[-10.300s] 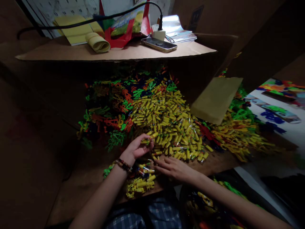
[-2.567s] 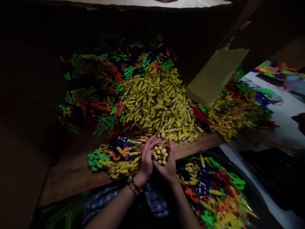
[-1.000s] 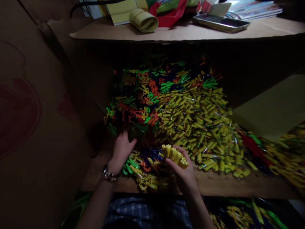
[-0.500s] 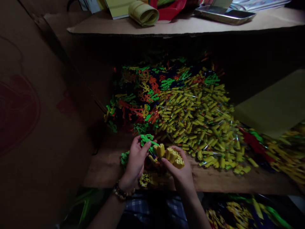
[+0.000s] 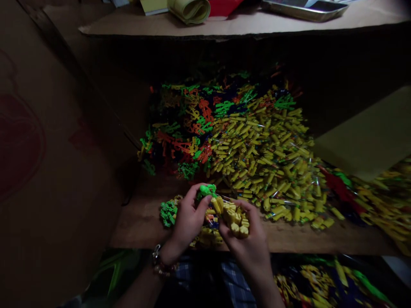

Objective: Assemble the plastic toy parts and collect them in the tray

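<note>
Dimly lit wooden board (image 5: 298, 239), cardboard walls (image 5: 58, 141), cardboard shelf (image 5: 224, 25)

No legible text anywhere.

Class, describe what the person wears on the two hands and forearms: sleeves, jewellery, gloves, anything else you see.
Both hands are bare, with no gloves. The left hand has a beaded bracelet at the wrist, with dark and lighter beads. The right hand shows no bracelet, watch or ring. No sleeve shows on either forearm. The light is dim, so finer details cannot be told.
</note>
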The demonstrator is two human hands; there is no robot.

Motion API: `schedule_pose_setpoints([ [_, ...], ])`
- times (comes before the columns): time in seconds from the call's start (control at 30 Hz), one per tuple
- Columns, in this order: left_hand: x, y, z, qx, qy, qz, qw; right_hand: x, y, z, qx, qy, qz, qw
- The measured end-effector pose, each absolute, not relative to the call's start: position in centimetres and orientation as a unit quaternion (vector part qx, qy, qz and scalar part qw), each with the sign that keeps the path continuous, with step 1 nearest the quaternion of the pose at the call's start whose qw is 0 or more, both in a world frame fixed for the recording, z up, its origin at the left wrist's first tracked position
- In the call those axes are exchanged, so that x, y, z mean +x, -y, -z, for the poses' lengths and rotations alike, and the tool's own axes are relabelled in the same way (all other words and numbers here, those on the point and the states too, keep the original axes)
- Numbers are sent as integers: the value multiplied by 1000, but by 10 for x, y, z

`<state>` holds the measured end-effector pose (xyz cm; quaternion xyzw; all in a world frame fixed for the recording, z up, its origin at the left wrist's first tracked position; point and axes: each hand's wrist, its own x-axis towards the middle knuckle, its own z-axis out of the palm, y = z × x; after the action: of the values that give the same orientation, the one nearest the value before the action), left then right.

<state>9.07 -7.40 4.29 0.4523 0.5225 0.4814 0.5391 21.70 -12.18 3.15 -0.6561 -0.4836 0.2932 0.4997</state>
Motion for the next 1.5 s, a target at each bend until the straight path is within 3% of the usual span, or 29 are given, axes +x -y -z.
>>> schedule_pose_setpoints([
  [0.17,84,73,-40,429,-470,-463,617,216,122,-43,-648,390,-397,520],
  [0.37,78,72,-35,448,-485,-436,611,219,119,-42,-625,288,-514,512],
  [0.9,96,80,-36,439,-582,-458,509,219,108,-16,-620,210,-513,556],
  [1.17,92,83,-48,571,-610,-369,408,208,114,-31,-643,373,-366,561],
  [1.33,88,80,-50,567,-614,-363,412,204,111,-33,-647,362,-376,556],
  [1.5,87,75,-50,485,-582,-431,489,211,112,-27,-634,285,-437,570],
])
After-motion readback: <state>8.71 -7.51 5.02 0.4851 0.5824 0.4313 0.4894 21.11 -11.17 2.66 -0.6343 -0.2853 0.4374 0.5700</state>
